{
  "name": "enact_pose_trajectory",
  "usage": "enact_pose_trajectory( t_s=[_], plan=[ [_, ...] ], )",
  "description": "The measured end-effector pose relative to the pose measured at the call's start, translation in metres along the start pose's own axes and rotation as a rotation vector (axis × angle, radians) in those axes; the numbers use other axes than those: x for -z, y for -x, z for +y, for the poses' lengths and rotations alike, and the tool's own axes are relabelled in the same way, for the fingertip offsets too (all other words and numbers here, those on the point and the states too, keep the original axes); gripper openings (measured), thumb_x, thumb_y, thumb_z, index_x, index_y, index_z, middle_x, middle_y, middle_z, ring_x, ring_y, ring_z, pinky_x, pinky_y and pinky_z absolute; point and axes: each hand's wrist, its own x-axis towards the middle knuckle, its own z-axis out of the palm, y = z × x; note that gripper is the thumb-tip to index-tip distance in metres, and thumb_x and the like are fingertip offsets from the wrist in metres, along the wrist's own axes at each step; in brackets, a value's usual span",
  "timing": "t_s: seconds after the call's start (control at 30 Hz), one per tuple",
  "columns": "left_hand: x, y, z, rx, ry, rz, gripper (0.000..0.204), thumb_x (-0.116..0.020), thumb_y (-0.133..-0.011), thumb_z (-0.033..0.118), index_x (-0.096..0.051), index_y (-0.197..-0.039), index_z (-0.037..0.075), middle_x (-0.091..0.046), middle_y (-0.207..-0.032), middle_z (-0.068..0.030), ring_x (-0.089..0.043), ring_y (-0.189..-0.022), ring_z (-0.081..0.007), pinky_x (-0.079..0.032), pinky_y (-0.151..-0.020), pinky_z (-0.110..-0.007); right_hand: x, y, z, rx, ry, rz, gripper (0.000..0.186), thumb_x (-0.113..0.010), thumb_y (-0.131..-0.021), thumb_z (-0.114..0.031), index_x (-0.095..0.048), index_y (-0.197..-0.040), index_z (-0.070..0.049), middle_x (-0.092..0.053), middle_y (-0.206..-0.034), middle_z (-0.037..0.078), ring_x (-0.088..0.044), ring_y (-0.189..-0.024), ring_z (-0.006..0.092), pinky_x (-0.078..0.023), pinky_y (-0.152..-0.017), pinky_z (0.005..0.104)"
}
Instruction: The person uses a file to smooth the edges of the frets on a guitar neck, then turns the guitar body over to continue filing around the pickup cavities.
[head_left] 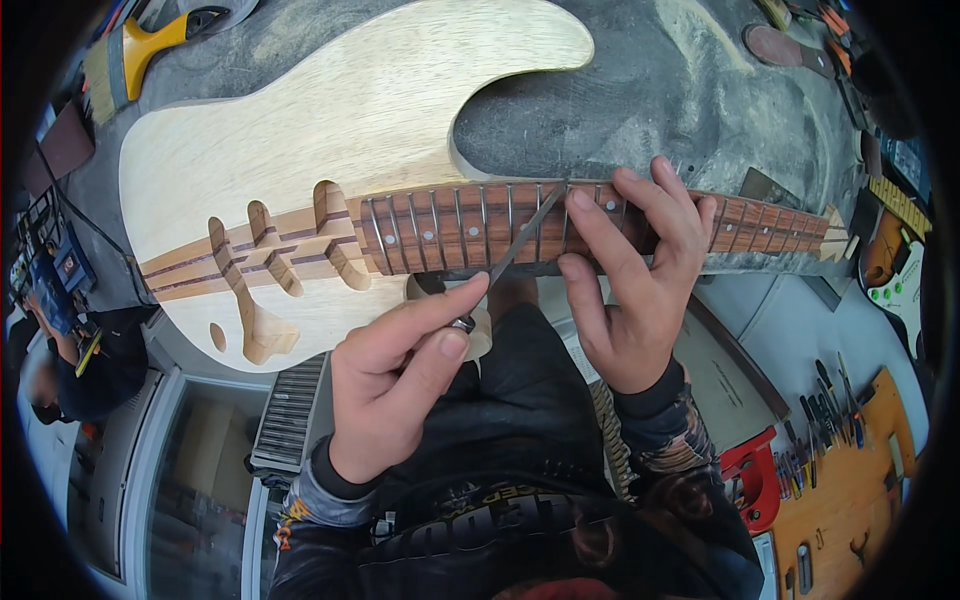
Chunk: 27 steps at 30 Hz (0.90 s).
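Note:
An unfinished pale wooden guitar body [300,130] lies on the bench, with its long dark fretboard [480,228] running to the right. Closed around the handle of a thin metal file [525,235] is my left hand [400,370], just in front of the fretboard. The file slants across the frets, and its tip reaches the fretboard's far edge. My right hand [640,265] rests on the fretboard with fingers spread, its index fingertip close beside the file's tip. Its thumb sits at the near edge. Metal frets and round light inlays show on the board.
A dusty grey bench top [640,110] carries a yellow-handled brush [150,50] at the far left. At the right lie a sunburst guitar body [885,255] and assorted tools. Several screwdrivers stand along a wooden panel [830,500] at lower right. Another person [100,370] is at the left.

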Motion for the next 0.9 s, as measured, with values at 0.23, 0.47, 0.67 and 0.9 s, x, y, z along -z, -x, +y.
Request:
enact_pose_trajectory(
  t_s=[0.23,0.47,0.67,0.9],
  plan=[
    [-0.024,-0.042,0.024,-0.577,-1.109,-0.042,0.042,-0.064,-0.101,-0.004,-0.066,-0.142,-0.005,-0.065,-0.079,0.0000,-0.056,-0.068,-0.0083,-0.048,-0.061,-0.032,0.001,0.001,0.002,0.004,0.001,0.018,0.059,-0.085,-0.081,-0.014,-0.076,-0.137,-0.027,-0.060,-0.145,0.009,-0.049,-0.145,0.0381,-0.024,-0.121,0.0652],
    [-0.012,-0.015,0.005,-0.241,-0.285,0.035,0.038,-0.063,-0.103,-0.004,-0.069,-0.140,-0.005,-0.074,-0.096,-0.0081,-0.060,-0.075,-0.0071,-0.049,-0.070,-0.023,0.000,0.002,0.003,0.004,-0.019,0.005,0.058,-0.085,-0.082,-0.014,-0.075,-0.138,-0.027,-0.060,-0.145,0.009,-0.049,-0.146,0.0382,-0.026,-0.121,0.0656],
    [-0.017,-0.032,0.008,-0.481,-0.685,0.023,0.048,-0.068,-0.095,-0.005,-0.070,-0.142,0.002,-0.065,-0.081,-0.0074,-0.059,-0.062,-0.0154,-0.047,-0.059,-0.027,-0.001,0.000,0.002,0.012,-0.033,0.014,0.058,-0.085,-0.082,-0.014,-0.076,-0.137,-0.027,-0.060,-0.146,0.008,-0.049,-0.146,0.0381,-0.025,-0.121,0.0656],
    [-0.024,-0.039,0.006,-0.511,-0.684,0.005,0.044,-0.067,-0.098,-0.005,-0.068,-0.142,-0.003,-0.068,-0.084,-0.0071,-0.059,-0.068,-0.0108,-0.048,-0.063,-0.028,0.003,0.008,0.013,-0.002,0.049,0.056,0.057,-0.086,-0.081,-0.015,-0.077,-0.135,-0.027,-0.060,-0.147,0.006,-0.049,-0.146,0.0381,-0.020,-0.123,0.0653]
  ],
)
